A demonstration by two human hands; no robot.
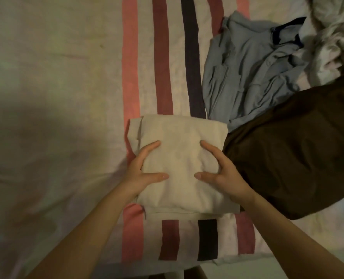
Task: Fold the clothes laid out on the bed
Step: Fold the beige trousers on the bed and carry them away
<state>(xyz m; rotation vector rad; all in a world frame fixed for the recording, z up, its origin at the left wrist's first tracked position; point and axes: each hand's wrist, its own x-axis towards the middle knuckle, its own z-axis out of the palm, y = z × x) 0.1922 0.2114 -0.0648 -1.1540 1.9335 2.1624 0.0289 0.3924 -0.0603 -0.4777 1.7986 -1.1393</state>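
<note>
**one garment folded, at least two left**

the cream garment (183,164) lay at the centre of the view as a compact rectangle on the striped bedsheet (131,77), layers stacked, edges roughly square. judged folded, or at its last fold.

left hand (145,170) gripped its 9 o'clock edge: thumb on top, index finger on top further up, remaining fingers apparently tucked under the edge, not visible. right hand (217,172) mirrored this at the 3 o'clock edge, thumb and index spread apart on top of the fabric, other fingers curled down at the side. whether the bundle was being pressed flat or about to be lifted, could not tell.

remaining: light blue shirt (245,71) at 1 o'clock, crumpled, unfolded, just beside the bundle's far corner. dark brown garment (292,150) at 3 o'clock, spread flat, touching the bundle's right edge. pale rumpled fabric (332,39) at 2 o'clock, nature unclear.

judgement: early to middle of the task.
</note>
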